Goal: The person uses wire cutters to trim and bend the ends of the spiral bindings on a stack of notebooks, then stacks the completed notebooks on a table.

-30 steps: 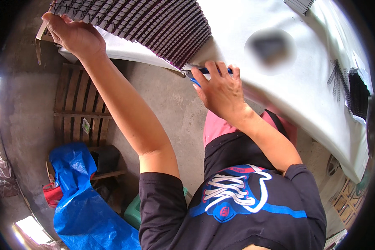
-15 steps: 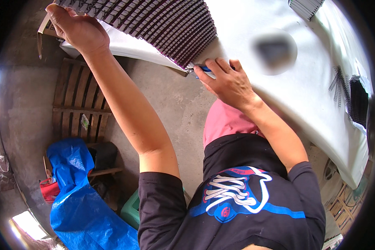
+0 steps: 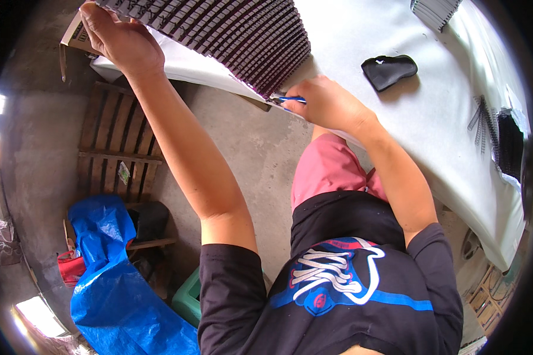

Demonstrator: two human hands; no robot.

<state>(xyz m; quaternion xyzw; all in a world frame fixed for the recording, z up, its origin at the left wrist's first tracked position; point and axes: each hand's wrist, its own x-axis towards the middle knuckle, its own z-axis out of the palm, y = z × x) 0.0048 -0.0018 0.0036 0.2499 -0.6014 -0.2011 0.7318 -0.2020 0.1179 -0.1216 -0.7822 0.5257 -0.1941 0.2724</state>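
Pliers point(image 3: 291, 99) held; pouch point(image 3: 391, 72) bears 1 white mark point(image 3: 380, 61), perhaps lettering.

Right hand point(image 3: 326, 102): fingers, spread over the blue-handled pliers point(image 3: 294, 99) a second ago, now curled in tight around them. Right forearm point(image 3: 397, 168) has swung rightward in view. Pink shorts point(image 3: 326, 165) more exposed, bare leg point(image 3: 321, 131) now showing at the hem. Black pouch point(image 3: 388, 72) on surface point(image 3: 343, 35), blurred before, now sharp.
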